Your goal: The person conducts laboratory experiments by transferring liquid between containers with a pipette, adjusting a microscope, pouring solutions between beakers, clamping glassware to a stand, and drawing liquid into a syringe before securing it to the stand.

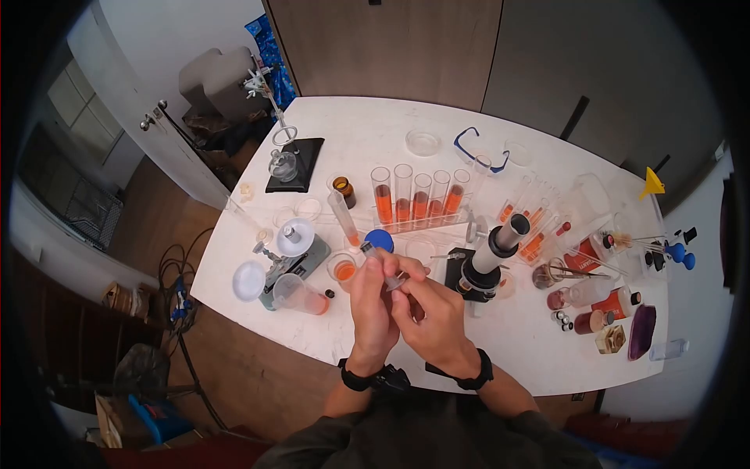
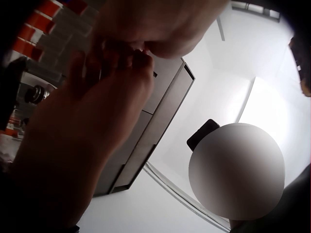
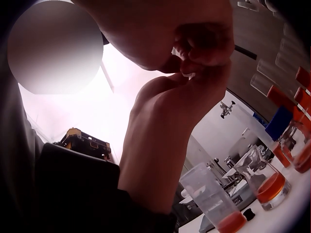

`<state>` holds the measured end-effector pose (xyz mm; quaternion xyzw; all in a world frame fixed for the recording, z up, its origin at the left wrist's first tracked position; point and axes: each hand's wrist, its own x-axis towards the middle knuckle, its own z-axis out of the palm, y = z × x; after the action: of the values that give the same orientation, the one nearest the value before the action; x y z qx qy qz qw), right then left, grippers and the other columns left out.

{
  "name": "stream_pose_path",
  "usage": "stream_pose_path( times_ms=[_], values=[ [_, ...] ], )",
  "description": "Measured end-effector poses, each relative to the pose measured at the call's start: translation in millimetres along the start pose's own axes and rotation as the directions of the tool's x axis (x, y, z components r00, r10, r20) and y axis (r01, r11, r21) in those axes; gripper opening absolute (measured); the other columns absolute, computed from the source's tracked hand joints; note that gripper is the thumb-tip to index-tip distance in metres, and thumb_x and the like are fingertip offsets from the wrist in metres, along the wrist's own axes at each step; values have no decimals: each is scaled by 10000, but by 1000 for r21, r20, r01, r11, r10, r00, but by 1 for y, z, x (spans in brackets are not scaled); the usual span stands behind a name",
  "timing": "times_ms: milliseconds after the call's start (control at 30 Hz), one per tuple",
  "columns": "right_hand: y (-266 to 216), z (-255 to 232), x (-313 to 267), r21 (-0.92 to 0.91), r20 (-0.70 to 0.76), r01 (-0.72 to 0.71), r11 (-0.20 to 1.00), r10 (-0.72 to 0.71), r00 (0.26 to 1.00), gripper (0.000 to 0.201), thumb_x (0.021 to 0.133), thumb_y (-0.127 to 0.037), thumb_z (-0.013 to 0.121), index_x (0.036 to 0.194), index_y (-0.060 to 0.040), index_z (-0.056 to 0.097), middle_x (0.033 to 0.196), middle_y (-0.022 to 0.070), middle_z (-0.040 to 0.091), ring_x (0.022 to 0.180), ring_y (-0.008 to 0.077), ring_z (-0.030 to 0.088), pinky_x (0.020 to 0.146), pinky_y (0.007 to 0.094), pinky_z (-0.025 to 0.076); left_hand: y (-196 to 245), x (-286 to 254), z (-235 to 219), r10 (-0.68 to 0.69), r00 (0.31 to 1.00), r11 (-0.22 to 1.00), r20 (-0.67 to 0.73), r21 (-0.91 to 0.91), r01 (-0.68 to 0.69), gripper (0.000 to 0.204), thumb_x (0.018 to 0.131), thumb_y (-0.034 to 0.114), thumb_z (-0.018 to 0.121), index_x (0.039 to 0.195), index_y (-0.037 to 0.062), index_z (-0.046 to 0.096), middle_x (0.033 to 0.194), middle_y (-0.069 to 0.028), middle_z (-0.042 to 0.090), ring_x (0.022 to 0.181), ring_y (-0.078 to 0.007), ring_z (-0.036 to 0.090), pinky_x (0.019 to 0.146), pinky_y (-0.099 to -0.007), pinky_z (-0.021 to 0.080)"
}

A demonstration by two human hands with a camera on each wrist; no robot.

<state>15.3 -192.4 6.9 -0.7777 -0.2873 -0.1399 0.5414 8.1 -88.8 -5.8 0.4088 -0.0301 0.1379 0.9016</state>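
Note:
Both hands meet over the front of the white table [image 1: 367, 336] in the head view. Between them is a slim, clear syringe [image 1: 375, 254] with a dark end, tilted up to the left. My left hand [image 1: 373, 309] grips its barrel, while the fingertips of my right hand [image 1: 433, 309] pinch its near end; fingers hide much of it. Just left of the hands stands a glass flask [image 3: 269, 187] of orange liquid. A blue-capped jar [image 1: 380, 240] is right beyond the fingertips. In both wrist views the hands are dark and overlap, mostly covering the syringe.
A balance [image 1: 301, 262] and a plastic beaker [image 1: 293, 293] stand at left. Behind, a rack [image 1: 430, 223] holds several tubes of orange liquid. A microscope [image 1: 488, 262] rises close to the right hand. Jars, bottles and a yellow funnel [image 1: 651, 184] crowd the right side.

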Motion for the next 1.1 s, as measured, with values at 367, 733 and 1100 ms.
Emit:
stream_pose_path(
  times_ms=[367,733,1100],
  values=[
    [0,1,3,17,-51,50,999,-49,997,125,831,-15,682,948,28,676,786,180,663,661,333,672,588,391,527,5,1,25,36,996,993,-86,-106,-45,355,1122,375,327,874,129,392,738,-14,429,788,-195,539,956,-429,509],
    [5,11,-4,26,-63,126,992,-124,990,356,838,-23,681,1188,32,650,852,146,688,699,303,689,635,387,556,14,5,10,-11,993,990,-119,-138,-5,373,1121,401,305,890,122,396,741,-5,429,658,-196,626,955,-520,569],
    [-1,10,-8,57,42,66,996,-69,997,90,840,-6,690,830,-22,601,656,74,561,537,211,568,484,344,463,24,13,-4,30,996,986,-79,-159,-43,369,1117,396,332,885,122,419,738,-21,465,740,-220,641,933,-519,563]
  ],
)
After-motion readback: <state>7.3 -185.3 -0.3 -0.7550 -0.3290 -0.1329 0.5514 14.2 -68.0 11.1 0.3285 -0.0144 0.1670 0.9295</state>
